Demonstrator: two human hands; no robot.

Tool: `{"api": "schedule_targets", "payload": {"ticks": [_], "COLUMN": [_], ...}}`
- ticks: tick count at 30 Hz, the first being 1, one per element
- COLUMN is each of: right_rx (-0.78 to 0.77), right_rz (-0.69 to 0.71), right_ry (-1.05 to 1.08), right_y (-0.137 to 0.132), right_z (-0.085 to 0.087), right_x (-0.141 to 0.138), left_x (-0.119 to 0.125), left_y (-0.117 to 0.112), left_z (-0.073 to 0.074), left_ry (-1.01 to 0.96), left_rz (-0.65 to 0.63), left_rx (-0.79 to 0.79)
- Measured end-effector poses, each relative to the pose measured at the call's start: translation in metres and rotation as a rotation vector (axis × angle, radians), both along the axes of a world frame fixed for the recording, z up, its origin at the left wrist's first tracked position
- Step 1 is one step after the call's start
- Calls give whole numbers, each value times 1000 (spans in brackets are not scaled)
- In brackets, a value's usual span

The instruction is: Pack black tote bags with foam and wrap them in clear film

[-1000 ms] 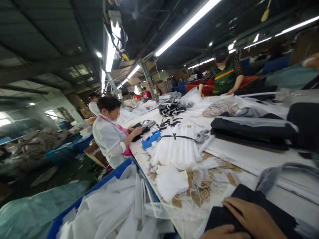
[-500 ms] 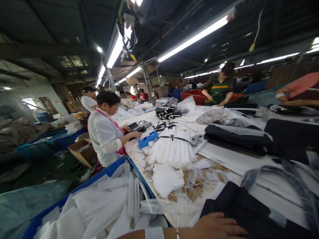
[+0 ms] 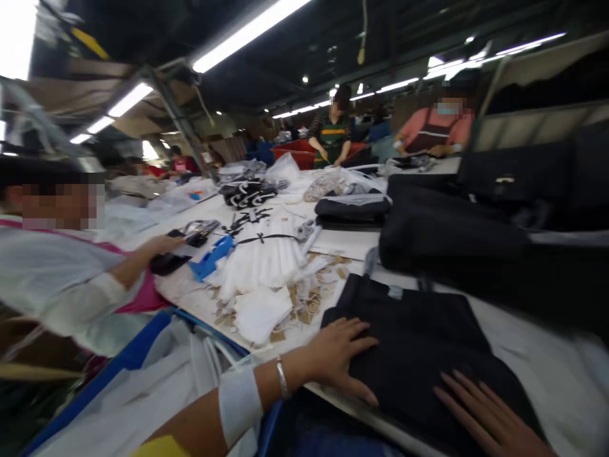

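We take this for a factory workshop: long white tube lights hang beneath a dark roof, people in coloured aprons work around a long white counter heaped with black fabric pieces, white rolls tied with black strip, and brown-and-white scraps.

We are holding our left arm out from the near left, slanting toward the far right, with the wrist almost straight. Our left hand is lying palm down, its fingers spreading to the right and its thumb pointing nearer. At the near right, our right hand is resting palm down, its fingers extending loosely toward the far left, well apart from the left hand.
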State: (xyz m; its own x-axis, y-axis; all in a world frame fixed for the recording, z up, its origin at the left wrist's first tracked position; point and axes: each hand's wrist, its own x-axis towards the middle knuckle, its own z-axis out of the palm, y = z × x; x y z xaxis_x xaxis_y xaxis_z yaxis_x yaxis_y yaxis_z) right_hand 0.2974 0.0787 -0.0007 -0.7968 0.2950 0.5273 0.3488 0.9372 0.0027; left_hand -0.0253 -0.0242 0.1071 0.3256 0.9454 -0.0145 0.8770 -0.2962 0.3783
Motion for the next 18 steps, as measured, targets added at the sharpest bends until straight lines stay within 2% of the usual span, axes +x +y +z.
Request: {"api": "schedule_targets", "payload": {"ticks": [3, 7, 10, 14, 16, 18], "right_rx": [54, 16, -39, -242, -400, -568], "right_rz": [-66, -118, -87, -19, -14, -15], "right_ry": [-216, -322, -364, -435, -478, -511], "right_y": [-10, -18, -25, -27, -20, -3], "right_z": [21, 47, 60, 82, 101, 126], "right_x": [2, -9, -11, -7, -8, -14], "left_x": [-1, 2, 6, 4, -2, -11], "left_y": [7, 12, 5, -1, 8, 28], "left_z": [3, 7, 11, 24, 36, 52], "left_ry": [43, 174, 256, 240, 210, 165], "left_rz": [-53, -134, -139, -188, -224, -269], "left_rx": [-102, -188, -195, -264, -338, -441]}}
